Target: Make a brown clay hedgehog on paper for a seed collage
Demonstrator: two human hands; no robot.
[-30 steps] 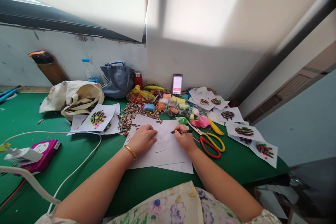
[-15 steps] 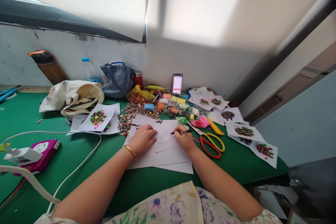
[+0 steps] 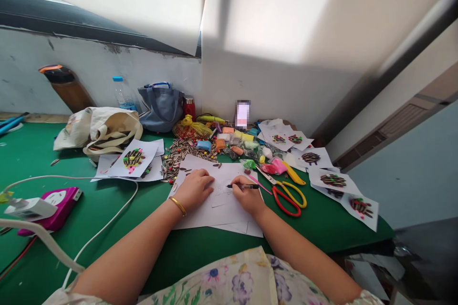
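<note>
Pen [image 3: 246,186]: slim, black, smooth barrel, long axis lying nearly level across the view, tip pointing toward the person's left and down at the paper. Right hand [image 3: 249,197]: clenched round the barrel in a writing grip, fingers close to the tip. Left hand [image 3: 194,190]: open, palm down, fingers lightly curled, resting on the sheets beside the right hand. Gold bangle [image 3: 178,206]: thin smooth band on the left wrist. Loose white paper sheets [image 3: 203,217]: overlapped, slightly askew, on a green tabletop [image 3: 153,259]; faint sketched outline [image 3: 222,189] just by the pen tip, too pale to make out. Red-and-yellow-handled scissors [image 3: 289,198]: looped plastic grips, just beyond the right hand. Striped sunflower seeds [image 3: 182,157]: loose heap beyond the paper. Coloured modelling clay packets [image 3: 232,143]: soft blocks in clear wrap, labels too small to read. Seed collages on white paper [image 3: 133,159]: dark oval seed shapes dotted with colour, on both sides. Magenta plastic case [image 3: 59,205]: near a white cable [image 3: 78,177], left of the left arm. Along the wall: cream canvas tote [image 3: 107,128], grey-blue fabric bag [image 3: 161,109], clear water bottle [image 3: 122,95], red flask [image 3: 189,109].
</note>
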